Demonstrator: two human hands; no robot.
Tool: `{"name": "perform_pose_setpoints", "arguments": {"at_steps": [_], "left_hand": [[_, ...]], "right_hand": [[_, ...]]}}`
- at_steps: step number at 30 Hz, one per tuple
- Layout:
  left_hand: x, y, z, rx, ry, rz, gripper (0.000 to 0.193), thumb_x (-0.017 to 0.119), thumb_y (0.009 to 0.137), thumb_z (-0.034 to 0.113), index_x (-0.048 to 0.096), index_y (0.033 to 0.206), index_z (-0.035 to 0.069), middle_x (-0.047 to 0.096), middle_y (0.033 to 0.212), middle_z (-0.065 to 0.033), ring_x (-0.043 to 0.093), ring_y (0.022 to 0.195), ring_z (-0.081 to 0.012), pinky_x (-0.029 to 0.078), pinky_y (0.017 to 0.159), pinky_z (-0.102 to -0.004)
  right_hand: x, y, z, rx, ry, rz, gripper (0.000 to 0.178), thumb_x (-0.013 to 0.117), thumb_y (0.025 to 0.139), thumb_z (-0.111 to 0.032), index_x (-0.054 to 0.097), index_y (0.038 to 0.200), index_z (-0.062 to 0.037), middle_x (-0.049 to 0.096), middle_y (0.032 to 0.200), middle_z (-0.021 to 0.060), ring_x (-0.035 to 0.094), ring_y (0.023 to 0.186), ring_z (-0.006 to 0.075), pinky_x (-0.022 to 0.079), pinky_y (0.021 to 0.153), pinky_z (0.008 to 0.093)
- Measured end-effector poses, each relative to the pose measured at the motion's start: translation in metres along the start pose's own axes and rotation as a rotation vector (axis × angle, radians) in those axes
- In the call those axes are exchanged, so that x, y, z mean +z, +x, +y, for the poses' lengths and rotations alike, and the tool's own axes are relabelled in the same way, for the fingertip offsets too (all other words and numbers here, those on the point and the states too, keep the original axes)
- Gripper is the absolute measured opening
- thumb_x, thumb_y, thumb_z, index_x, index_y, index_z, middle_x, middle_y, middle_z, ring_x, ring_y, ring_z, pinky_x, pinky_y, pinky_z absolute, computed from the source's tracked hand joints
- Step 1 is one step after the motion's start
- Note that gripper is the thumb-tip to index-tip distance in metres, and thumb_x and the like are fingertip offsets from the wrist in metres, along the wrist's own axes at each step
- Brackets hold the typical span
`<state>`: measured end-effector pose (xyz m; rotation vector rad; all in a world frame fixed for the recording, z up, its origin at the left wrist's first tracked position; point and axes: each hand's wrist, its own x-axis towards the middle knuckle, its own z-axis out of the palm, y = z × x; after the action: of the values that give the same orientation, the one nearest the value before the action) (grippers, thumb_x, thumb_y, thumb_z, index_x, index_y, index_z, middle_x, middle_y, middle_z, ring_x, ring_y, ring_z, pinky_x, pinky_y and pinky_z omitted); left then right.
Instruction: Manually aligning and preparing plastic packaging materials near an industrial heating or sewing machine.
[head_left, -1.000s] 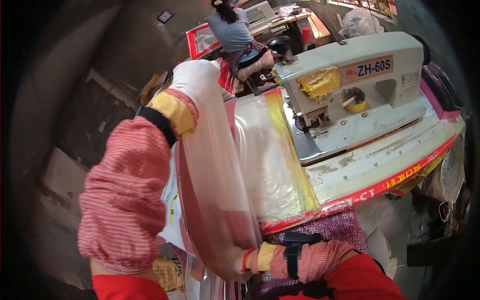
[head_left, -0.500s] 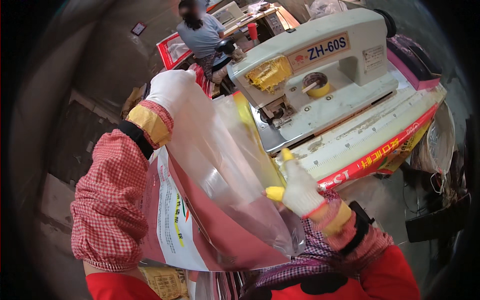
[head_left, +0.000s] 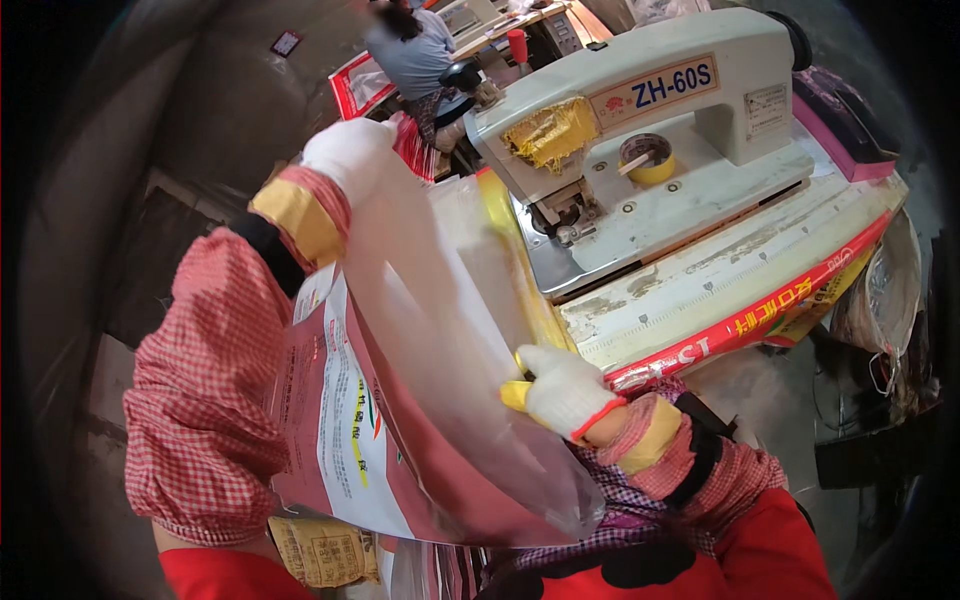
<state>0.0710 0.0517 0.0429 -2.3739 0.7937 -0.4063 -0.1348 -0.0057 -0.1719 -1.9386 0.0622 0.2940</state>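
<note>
My left hand (head_left: pixel 350 160), in a white glove, is closed on the upper edge of a large printed bag and its plastic liner. The maroon-and-white printed bag (head_left: pixel 345 420) hangs slanted across my lap, its printed side to the left. A clear plastic liner (head_left: pixel 450 330) spreads along the bag's right side, wrinkled and see-through. On the liner's right edge, my right hand (head_left: pixel 570 392), gloved with yellow fingertips, pinches the film between thumb and forefinger. Just beyond stands a pale industrial sewing machine (head_left: pixel 640 150), its needle area close to the liner. The left fingertips are partly hidden.
A tape roll (head_left: pixel 648 160) lies on the machine bed. A red printed strip (head_left: pixel 750 310) runs along the table's front edge. A dark pink-edged box (head_left: pixel 845 125) sits at the right. Stacked bags (head_left: pixel 430 570) lie below my lap. Another person (head_left: pixel 415 60) sits at the back.
My right hand has moved left and down onto the liner's edge, its spread fingers closing there. My left hand stays on the bag's upper edge. The whole view has shifted slightly.
</note>
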Motion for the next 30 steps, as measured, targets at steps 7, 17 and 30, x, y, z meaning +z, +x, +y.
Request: {"name": "perform_pose_setpoints", "arguments": {"at_steps": [7, 17, 30], "left_hand": [[0.063, 0.031, 0.051, -0.182, -0.158, 0.358, 0.013, 0.053, 0.074, 0.011, 0.063, 0.08, 0.005, 0.064, 0.08, -0.017, 0.064, 0.075, -0.0334, 0.052, 0.063, -0.0412], [0.198, 0.024, 0.155, 0.286, -0.726, 0.376, 0.008, 0.052, 0.077, 0.014, 0.059, 0.077, 0.011, 0.059, 0.079, -0.0068, 0.062, 0.064, -0.0244, 0.049, 0.052, -0.0341], [0.204, 0.044, 0.124, 0.345, -0.945, 0.104, 0.016, 0.056, 0.075, 0.012, 0.063, 0.088, 0.008, 0.06, 0.086, -0.0148, 0.058, 0.078, -0.0348, 0.049, 0.073, -0.0358]], "right_hand": [[0.042, 0.003, -0.027, -0.261, 0.004, 0.495, 0.029, 0.058, 0.077, -0.021, 0.056, 0.105, -0.0116, 0.06, 0.081, 0.0183, 0.06, 0.075, 0.036, 0.047, 0.06, 0.0432], [0.001, -0.084, 0.151, 0.105, 0.706, 0.338, 0.03, 0.061, 0.082, -0.01, 0.057, 0.11, 0.0, 0.063, 0.085, 0.0034, 0.057, 0.079, 0.0114, 0.047, 0.069, 0.026], [-0.022, -0.077, 0.075, 0.494, 1.677, 0.217, 0.021, 0.058, 0.08, -0.006, 0.061, 0.1, 0.0003, 0.061, 0.085, 0.0057, 0.058, 0.075, 0.014, 0.048, 0.065, 0.0259]]}}
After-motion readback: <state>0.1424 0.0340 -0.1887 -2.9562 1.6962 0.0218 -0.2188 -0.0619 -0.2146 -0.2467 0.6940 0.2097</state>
